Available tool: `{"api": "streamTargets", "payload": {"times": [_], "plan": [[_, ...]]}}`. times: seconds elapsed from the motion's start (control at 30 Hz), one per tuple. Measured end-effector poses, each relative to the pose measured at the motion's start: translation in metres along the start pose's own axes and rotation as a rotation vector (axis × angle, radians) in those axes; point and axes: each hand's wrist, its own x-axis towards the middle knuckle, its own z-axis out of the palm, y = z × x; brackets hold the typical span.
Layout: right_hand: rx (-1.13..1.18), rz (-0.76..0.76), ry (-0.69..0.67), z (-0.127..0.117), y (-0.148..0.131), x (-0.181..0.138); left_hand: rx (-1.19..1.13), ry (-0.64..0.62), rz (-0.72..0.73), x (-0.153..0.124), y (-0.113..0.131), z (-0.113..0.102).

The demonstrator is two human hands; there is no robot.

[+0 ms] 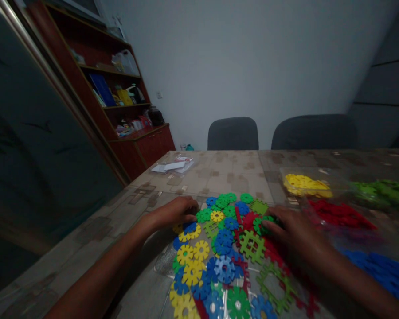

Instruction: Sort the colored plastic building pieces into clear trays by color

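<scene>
A heap of flat plastic gear-shaped and square lattice pieces [224,248] in blue, yellow, green and red lies on the patterned table [219,173] in front of me. My left hand [174,212] rests at the heap's left edge, fingers curled down onto the pieces near a yellow gear [217,215]. My right hand [291,228] lies over the right side of the heap, its fingers closed around a green piece [264,223]. A green lattice square [252,246] sits just left of that hand.
Sorted piles sit to the right: yellow [306,185], green [384,191], red [341,213], blue [387,272]. A clear bag with papers [173,166] lies far left on the table. Two dark chairs [233,133] stand behind it, a wooden shelf unit [119,102] at left.
</scene>
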Motion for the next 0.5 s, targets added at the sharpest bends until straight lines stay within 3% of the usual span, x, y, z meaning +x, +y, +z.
{"api": "streamTargets", "payload": {"times": [0.23,0.5], "plan": [[-0.017,0.022,-0.050,0.026,0.007,-0.001,-0.019,-0.002,0.008,0.000,0.001,0.001],[-0.034,0.083,-0.104,0.025,0.004,-0.002,-0.015,0.007,0.021,0.001,0.003,0.003]]}}
